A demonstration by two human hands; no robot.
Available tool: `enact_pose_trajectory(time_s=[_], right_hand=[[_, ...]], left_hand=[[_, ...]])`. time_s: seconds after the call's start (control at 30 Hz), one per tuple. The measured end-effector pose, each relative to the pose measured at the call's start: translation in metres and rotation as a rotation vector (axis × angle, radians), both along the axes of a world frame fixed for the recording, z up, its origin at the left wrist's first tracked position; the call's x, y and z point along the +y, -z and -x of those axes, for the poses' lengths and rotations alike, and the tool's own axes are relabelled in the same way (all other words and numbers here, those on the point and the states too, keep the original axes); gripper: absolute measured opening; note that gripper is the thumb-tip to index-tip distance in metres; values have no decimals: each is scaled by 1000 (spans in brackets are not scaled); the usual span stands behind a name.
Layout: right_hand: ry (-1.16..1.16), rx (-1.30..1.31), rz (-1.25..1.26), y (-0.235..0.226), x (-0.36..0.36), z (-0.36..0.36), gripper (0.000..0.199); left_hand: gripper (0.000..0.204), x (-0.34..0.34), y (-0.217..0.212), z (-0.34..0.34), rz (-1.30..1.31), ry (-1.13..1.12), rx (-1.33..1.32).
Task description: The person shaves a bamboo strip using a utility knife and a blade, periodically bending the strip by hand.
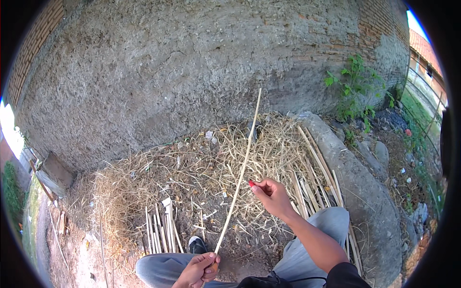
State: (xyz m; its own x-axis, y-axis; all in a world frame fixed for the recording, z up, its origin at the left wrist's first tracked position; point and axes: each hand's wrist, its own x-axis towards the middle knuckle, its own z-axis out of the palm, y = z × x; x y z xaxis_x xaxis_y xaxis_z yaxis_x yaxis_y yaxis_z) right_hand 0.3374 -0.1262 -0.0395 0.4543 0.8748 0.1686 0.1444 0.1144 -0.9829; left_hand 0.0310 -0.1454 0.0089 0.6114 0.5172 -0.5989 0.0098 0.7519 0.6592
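Observation:
My left hand [199, 270] is closed round the lower end of a long, thin pale strip [242, 168], which looks like split bamboo. The strip slants up and away toward the wall. A small orange-brown piece [215, 265] shows beside the left fingers; I cannot make out what it is. My right hand [272, 197] is raised to the right of the strip, thumb and forefinger pinched together. At their tips is a small red thing [251, 183], too small to name. The right fingertips look close to the strip; whether they touch it I cannot tell.
Curled shavings [120, 201] cover the ground ahead. Bundled strips [161, 230] lie by my left shoe [197, 245], and more strips [312, 177] by my right knee. A rough wall [192, 81] rises in front. A stone ledge [355, 192] and green plant [353, 91] are at right.

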Motion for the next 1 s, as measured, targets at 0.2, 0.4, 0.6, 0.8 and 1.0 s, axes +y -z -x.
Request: enact_pose_trajectory(time_s=[0.2, 0.4, 0.6, 0.8, 1.0], right_hand=[[8, 11, -23, 3, 2, 1, 14], [1, 2, 15, -1, 0, 0, 15], [4, -53, -4, -4, -4, 7, 17], [39, -522, -137, -17, -15, 20, 18], [-107, -648, -123, -9, -22, 44, 20]], left_hand=[[22, -1, 18, 2, -174, 12, -7], [25, -2, 38, 3, -455, 21, 59], [28, -6, 45, -6, -743, -34, 246], [28, -3, 49, -7, -936, -48, 302], [28, 2, 55, -12, -870, -53, 430]])
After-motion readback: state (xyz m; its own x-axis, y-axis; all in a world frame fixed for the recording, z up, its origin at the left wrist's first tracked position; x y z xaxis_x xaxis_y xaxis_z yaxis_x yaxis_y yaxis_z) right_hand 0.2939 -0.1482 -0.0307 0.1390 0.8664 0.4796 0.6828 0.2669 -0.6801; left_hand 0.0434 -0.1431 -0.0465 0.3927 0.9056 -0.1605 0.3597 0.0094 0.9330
